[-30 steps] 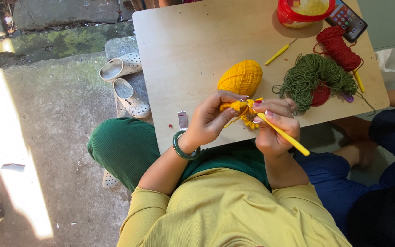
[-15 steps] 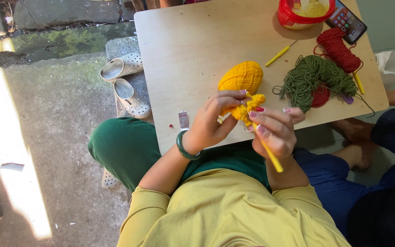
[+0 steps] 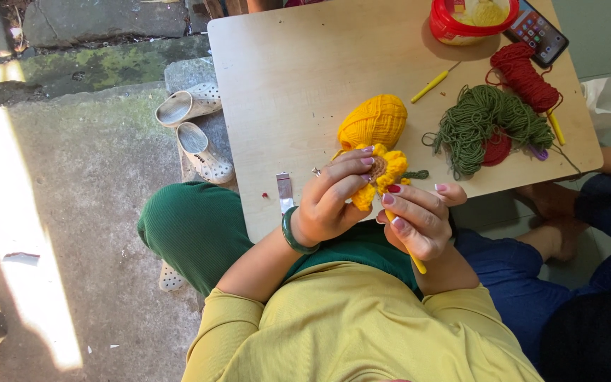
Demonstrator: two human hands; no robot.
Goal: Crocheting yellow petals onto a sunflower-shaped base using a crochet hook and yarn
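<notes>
Left hand [image 3: 334, 201]: fingers closed on yellow crocheted flower [image 3: 382, 173], held above near edge of wooden table [image 3: 284, 92]. Right hand [image 3: 419, 219]: closed around yellow crochet hook [image 3: 413, 260], just beside flower. Behind, on table: yellow yarn ball [image 3: 374, 120], green yarn [image 3: 482, 120], red yarn [image 3: 525, 76].

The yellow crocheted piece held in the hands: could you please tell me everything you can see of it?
The yellow crocheted piece is small, soft-looking yarn work shaped like a flower: ruffled yellow petals around a brownish centre. It is held above the near edge of the wooden table, just in front of the yellow yarn ball. The left hand pinches it from the side, fingertips on its face; the right hand, holding a yellow crochet hook, meets its lower edge.
</notes>
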